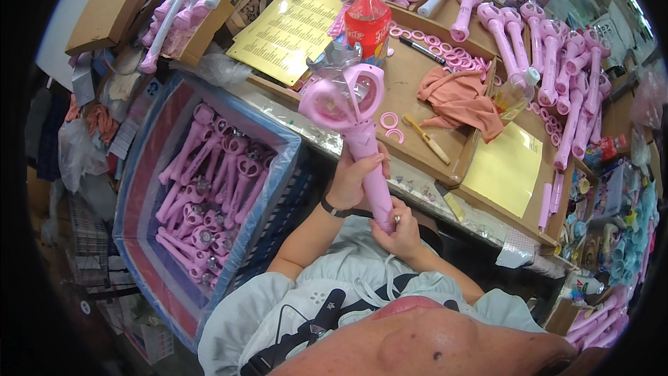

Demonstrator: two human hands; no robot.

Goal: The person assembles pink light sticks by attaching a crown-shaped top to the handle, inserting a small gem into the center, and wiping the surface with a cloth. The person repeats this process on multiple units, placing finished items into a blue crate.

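Observation:
A pink toy wand with a round, ringed head and a clear crown-shaped top is held tilted in front of me, head up and away. My left hand is wrapped round the upper handle, just below the head. Lower down, my right hand grips the handle's bottom end; its fingertips are partly hidden. Behind the wand's head stands a red-capped bottle with a red label. Two loose pink rings lie on the cardboard to the right of the wand.
At left, a crate with a blue-and-red lining holds several pink wands. On the bench are yellow printed sheets, an orange cloth, a yellow-handled tool and a black marker. More wands lie at right.

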